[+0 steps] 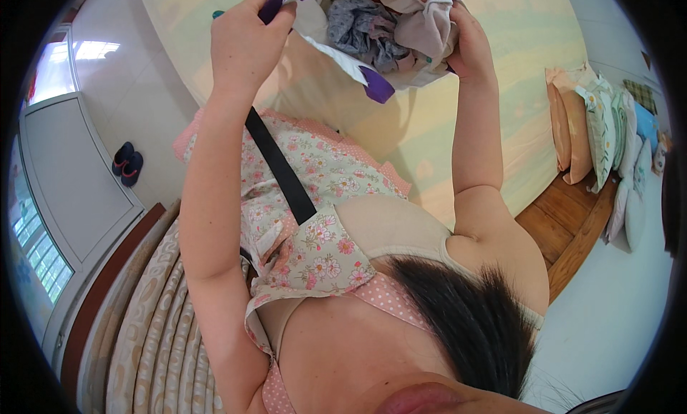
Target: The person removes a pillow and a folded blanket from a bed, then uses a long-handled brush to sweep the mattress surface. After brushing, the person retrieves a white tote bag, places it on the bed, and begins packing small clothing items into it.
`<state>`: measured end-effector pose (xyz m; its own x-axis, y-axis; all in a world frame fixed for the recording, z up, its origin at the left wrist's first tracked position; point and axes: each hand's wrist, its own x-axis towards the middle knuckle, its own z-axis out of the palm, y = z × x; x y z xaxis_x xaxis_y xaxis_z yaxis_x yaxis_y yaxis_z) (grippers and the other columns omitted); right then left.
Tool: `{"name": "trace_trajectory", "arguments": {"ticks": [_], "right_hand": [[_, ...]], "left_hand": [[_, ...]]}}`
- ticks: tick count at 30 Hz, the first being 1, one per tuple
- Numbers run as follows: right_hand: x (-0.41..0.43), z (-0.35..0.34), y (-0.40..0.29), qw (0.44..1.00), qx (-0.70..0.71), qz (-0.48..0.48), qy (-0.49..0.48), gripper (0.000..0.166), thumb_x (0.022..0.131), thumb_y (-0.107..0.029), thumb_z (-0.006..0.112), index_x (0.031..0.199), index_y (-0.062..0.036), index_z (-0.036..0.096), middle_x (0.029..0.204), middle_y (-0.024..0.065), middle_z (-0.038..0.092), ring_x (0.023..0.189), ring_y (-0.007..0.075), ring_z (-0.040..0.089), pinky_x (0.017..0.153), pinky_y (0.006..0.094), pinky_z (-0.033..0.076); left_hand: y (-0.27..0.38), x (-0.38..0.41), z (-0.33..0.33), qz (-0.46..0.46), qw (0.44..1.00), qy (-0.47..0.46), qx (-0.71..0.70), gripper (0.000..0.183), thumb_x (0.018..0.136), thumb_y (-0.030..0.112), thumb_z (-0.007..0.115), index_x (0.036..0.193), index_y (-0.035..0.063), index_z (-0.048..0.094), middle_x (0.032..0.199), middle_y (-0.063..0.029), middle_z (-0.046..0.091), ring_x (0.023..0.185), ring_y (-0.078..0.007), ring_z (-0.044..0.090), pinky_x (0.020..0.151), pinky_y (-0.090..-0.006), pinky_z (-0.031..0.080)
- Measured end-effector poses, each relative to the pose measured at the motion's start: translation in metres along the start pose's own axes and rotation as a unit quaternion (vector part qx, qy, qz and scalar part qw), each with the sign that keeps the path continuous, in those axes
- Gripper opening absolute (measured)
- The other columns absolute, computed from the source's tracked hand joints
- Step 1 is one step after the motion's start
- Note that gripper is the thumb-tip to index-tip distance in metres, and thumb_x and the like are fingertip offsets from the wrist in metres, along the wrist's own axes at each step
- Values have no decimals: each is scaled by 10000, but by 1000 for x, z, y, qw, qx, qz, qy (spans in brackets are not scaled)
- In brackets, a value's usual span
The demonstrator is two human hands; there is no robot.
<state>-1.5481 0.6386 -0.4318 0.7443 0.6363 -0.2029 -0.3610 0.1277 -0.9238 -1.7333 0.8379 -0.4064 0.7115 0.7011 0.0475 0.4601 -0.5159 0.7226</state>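
Note:
A white fabric bag (343, 61) with purple strap-like trim (378, 85) is held up at the top of the view, its mouth spread wide. My left hand (249, 43) grips the purple trim at the bag's left edge, thumb towards me. At the opposite side, my right hand (472, 41) holds the edge, its fingers partly hidden by the bag and cloth. Inside lie a crumpled grey patterned cloth (357, 27) and a beige cloth (424, 30). The bag's far side is cut off by the frame.
Beneath the bag spreads a bed with a yellow-green sheet (429, 140). Several pillows and folded textiles (577, 129) stand at the right by a wooden bed frame (569, 210). Patterned curtain-like fabric (155, 306) and a grey door panel (80, 172) are at left; dark slippers (129, 164) lie on the floor.

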Motion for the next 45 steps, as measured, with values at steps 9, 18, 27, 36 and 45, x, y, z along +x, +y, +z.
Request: {"name": "trace_trajectory", "arguments": {"ticks": [9, 18, 27, 36, 45], "right_hand": [[0, -21, 3, 899, -421, -117, 30, 311, 742, -109, 501, 1023, -10, 589, 925, 112, 616, 854, 245, 584, 768, 329, 451], [-38, 77, 2, 825, -505, -222, -121, 300, 716, -59, 500, 1003, -64, 589, 1095, 133, 545, 878, 288, 564, 772, 321, 449], [65, 61, 65, 679, -678, -258, -112, 472, 728, -242, 592, 1150, -52, 502, 1146, 200, 517, 1038, 336, 500, 894, 392, 388], [22, 59, 7, 707, -639, -106, -282, 215, 713, -30, 485, 903, -36, 586, 874, 126, 590, 722, 239, 557, 650, 330, 443], [-27, 49, -42, 624, -717, 13, -310, 96, 639, -5, 495, 709, 13, 557, 618, 145, 518, 592, 220, 514, 553, 310, 404]], "left_hand": [[2, -1, -2, -12, 1000, -4, -16, 324, 769, 341, 609, 699, 26, 590, 520, -28, 535, 467, -100, 487, 478, -257, 390], [3, -1, -4, -23, 999, -4, -25, 300, 772, 335, 598, 746, 38, 627, 551, -27, 576, 468, -97, 509, 495, -248, 407], [12, 6, -7, 22, 998, 27, -49, 288, 768, 313, 588, 763, 32, 651, 627, -26, 646, 574, -88, 591, 569, -230, 445], [-4, 22, -20, -7, 998, 31, -52, 283, 762, 317, 597, 779, 45, 673, 634, -13, 647, 586, -79, 579, 586, -222, 438], [12, 14, -24, -23, 1000, 20, -8, 289, 754, 333, 608, 751, 49, 665, 604, -5, 625, 560, -65, 537, 552, -218, 407]]}}
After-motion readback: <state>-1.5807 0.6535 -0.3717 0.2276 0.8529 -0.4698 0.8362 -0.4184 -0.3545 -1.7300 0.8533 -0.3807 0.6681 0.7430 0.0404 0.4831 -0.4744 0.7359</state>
